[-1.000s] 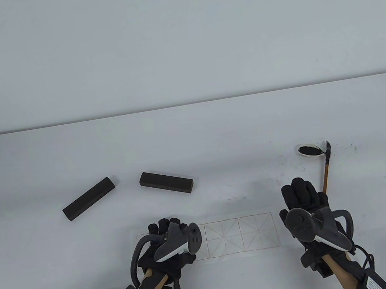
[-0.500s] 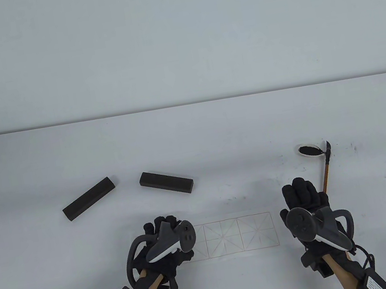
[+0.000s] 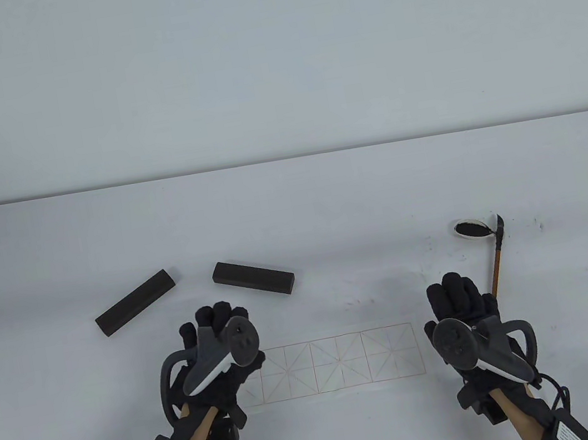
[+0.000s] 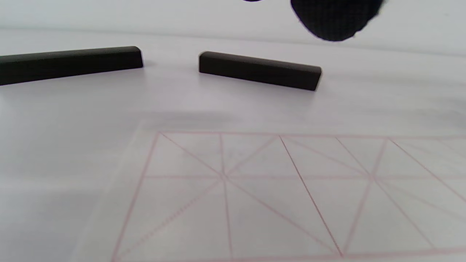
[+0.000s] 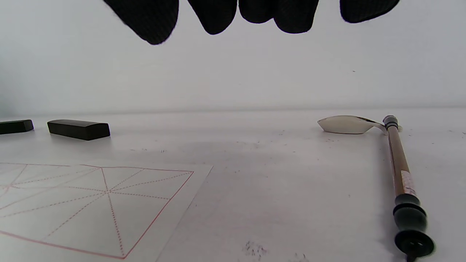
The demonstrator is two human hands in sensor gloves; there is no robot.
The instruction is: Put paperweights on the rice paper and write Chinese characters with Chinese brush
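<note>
Overhead, the empty left hand (image 3: 220,350), fingers loosely extended, hovers between rice paper (image 3: 340,361) and nearer paperweight (image 3: 253,277); the right hand (image 3: 465,315) rests flat, empty. Left wrist view: grasp that paperweight (image 4: 260,70) mid-length, keeping it level. Right wrist view: the brush (image 5: 400,174) lies untouched.

The left hand (image 3: 220,350) and its tracker (image 3: 220,350) cover the left end of the rice paper (image 3: 340,361), the left wrist view cuts off the left paperweight (image 4: 69,63) at its edge, and the brush (image 3: 497,259) runs behind the right hand (image 3: 464,309).
</note>
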